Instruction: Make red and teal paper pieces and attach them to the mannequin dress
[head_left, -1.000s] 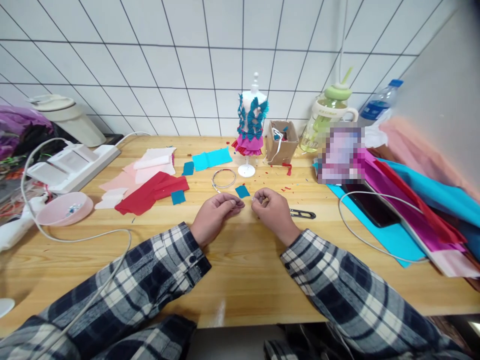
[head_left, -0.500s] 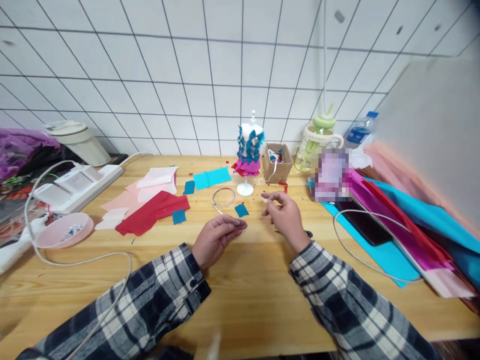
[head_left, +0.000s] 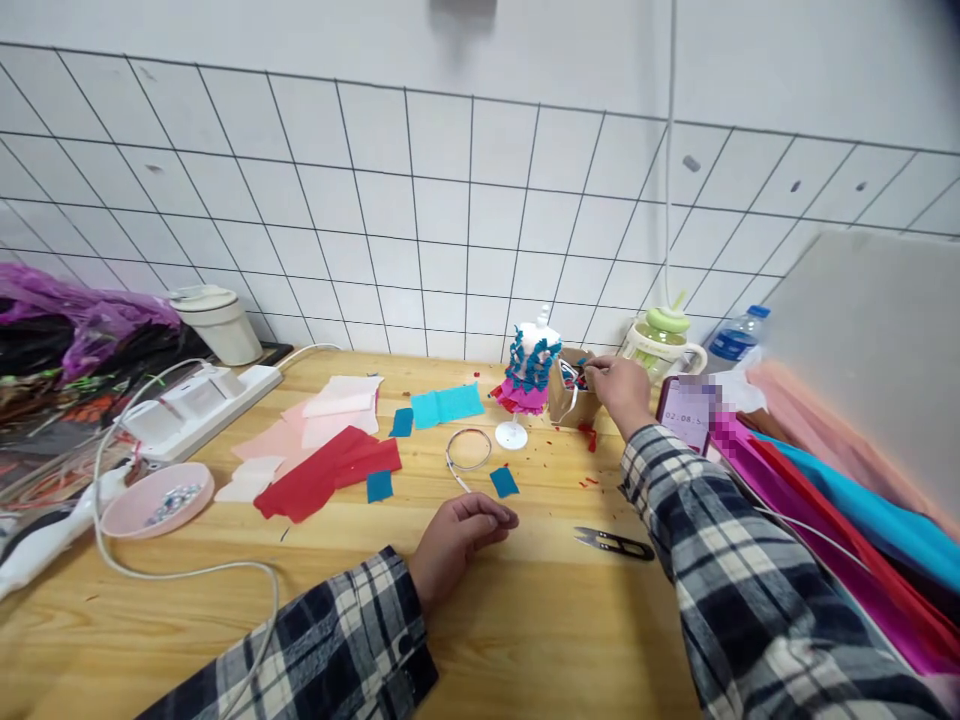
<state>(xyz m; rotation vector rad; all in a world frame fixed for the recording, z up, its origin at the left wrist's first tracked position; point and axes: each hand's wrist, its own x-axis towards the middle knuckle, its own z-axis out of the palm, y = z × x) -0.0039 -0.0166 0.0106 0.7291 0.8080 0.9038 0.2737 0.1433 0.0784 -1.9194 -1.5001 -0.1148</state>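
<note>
My right hand (head_left: pixel 622 390) reaches to the small cardboard box (head_left: pixel 574 405), its fingertips pinched together over the open top among scraps; whatever they hold is too small to name. Above the bare wood rests my left hand (head_left: pixel 465 540), thumb and fingers pressed together, and I cannot make out anything between them. Just beyond it lies a teal fabric square (head_left: pixel 505 482) beside a coiled wire ring (head_left: pixel 469 450). A miniature dress form (head_left: pixel 534 360) with teal ruffles and a magenta skirt stands left of the box. Black thread snips (head_left: pixel 615 543) lie below my right forearm.
Red cloth (head_left: pixel 326 475), pale pink pieces and a bright blue strip (head_left: pixel 448 405) are spread at left. A pink dish (head_left: pixel 157 500) holds beads near a power strip (head_left: pixel 210 410) and its cable. Right are a phone (head_left: pixel 684 412), a drink jug (head_left: pixel 660 345) and folded fabrics.
My right hand has moved forward and right to the cardboard box, uncovering the snips. My left hand keeps its pinched shape near the teal square. The view has tilted up.
</note>
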